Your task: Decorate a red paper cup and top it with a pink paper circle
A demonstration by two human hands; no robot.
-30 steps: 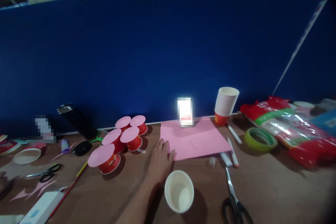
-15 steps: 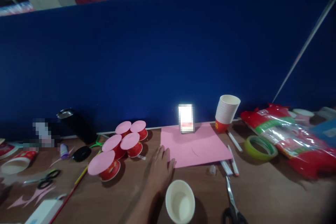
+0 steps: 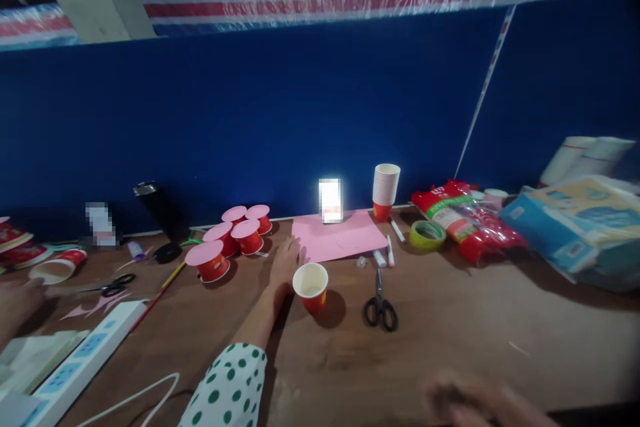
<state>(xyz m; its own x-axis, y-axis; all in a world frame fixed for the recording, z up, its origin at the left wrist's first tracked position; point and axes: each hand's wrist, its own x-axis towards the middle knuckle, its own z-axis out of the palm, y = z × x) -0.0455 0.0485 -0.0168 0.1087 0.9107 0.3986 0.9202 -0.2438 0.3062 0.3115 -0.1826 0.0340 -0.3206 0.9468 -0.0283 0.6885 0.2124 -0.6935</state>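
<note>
My left hand (image 3: 285, 261) lies at the left edge of the pink paper (image 3: 337, 240), its fingers stretched out and touching the sheet. A red and white paper cup (image 3: 311, 288) stands upright, mouth up, just in front of that hand. Black-handled scissors (image 3: 380, 307) lie to the right of the cup with their blades pointing away. Low at the right, near the table's front edge, my right hand (image 3: 473, 400) is smeared by motion, so its fingers cannot be made out. Several red cups topped with pink discs (image 3: 205, 253) stand left of the paper.
A stack of paper cups (image 3: 386, 190) stands behind, near green tape (image 3: 427, 235), a red plastic packet (image 3: 465, 220) and a blue package (image 3: 565, 233). At left are a power strip (image 3: 83, 363), black bottle (image 3: 160, 210) and another person's hand (image 3: 20, 310).
The view has shifted and widened, showing more of the table's front and right. My right hand has come into view at the bottom right. My left hand stays at the pink paper's edge.
</note>
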